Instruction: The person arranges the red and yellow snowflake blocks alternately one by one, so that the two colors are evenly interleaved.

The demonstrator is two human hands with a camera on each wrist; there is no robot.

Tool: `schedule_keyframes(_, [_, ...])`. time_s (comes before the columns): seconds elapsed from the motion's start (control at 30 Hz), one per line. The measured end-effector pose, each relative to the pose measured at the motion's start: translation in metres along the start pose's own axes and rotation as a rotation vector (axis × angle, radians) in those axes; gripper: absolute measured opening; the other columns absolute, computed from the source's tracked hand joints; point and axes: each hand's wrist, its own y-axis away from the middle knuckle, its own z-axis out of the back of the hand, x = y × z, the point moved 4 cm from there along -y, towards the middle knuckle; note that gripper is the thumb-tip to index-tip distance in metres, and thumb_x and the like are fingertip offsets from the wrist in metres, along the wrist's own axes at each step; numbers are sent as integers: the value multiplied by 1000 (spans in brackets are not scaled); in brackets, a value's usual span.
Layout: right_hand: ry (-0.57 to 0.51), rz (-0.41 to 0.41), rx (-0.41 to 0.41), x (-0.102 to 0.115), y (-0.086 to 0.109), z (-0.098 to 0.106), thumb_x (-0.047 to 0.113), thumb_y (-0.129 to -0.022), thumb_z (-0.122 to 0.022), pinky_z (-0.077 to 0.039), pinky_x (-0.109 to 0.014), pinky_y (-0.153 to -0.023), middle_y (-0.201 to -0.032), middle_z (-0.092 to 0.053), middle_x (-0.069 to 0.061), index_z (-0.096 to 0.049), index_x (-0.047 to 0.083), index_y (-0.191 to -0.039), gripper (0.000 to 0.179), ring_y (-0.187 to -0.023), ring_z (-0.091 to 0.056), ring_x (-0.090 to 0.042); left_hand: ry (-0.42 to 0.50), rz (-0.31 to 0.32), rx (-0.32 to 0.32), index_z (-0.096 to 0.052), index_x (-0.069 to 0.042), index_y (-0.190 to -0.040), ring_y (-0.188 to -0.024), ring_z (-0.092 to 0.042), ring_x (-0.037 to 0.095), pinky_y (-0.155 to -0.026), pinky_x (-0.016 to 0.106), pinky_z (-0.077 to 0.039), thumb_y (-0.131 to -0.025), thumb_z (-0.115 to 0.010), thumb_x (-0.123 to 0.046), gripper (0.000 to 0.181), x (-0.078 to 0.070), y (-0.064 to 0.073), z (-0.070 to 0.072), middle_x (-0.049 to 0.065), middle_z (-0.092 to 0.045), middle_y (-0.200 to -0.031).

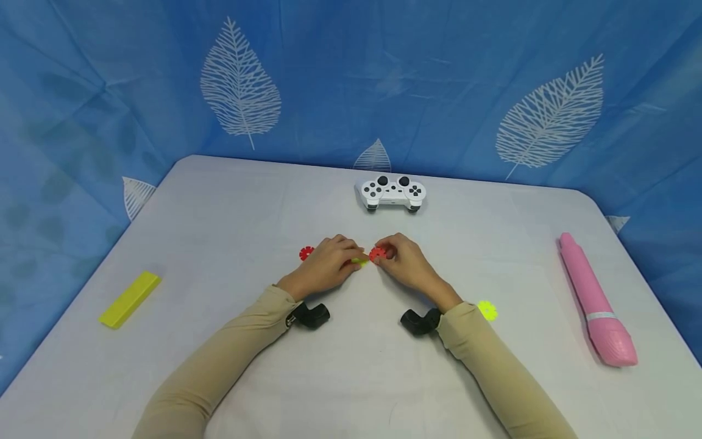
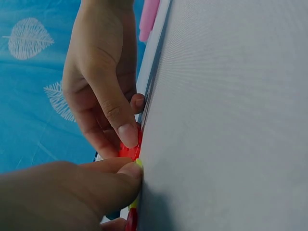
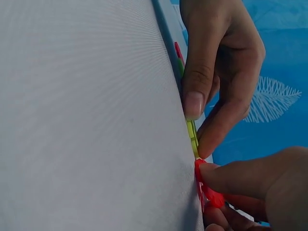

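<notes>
My left hand pinches a yellow notched flower-shaped disc between thumb and fingers, low over the table. A red notched disc shows just beyond its far left side, with a bit of green beside it in the right wrist view; the left hand hides most of what lies between. My right hand pinches another red notched disc by its edge. The red disc meets the yellow one's edge; whether they are slotted together, I cannot tell. Behind my right wrist lies a loose yellow disc.
A white game controller sits beyond the hands near the table's back edge. At the far left lies a long yellow bar, and at the far right a pink folded umbrella. Blue leaf-printed cloth hangs behind the white-covered table.
</notes>
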Motion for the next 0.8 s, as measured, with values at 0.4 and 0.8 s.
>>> schedule_keyframes(0.4, [54, 15, 57, 2, 3, -2, 14, -83, -62, -39, -27, -69, -93, -52, -12, -63, 1, -107, 27, -79, -48, -19, -4, 0, -14, -68, -17, -105, -102, -53, 19, -81, 35, -44, -86, -61, -19, 20, 0, 1, -1, 0, -64, -109])
schedule_keyframes(0.8, [34, 19, 63, -2, 3, -4, 18, -84, -63, -39, -26, -68, -93, -53, -10, -63, 3, -106, 27, -78, -48, -17, -13, 3, -8, -68, -17, -105, -103, -53, 18, -81, 35, -44, -86, -61, -20, 20, 1, 1, -2, 0, -64, -109])
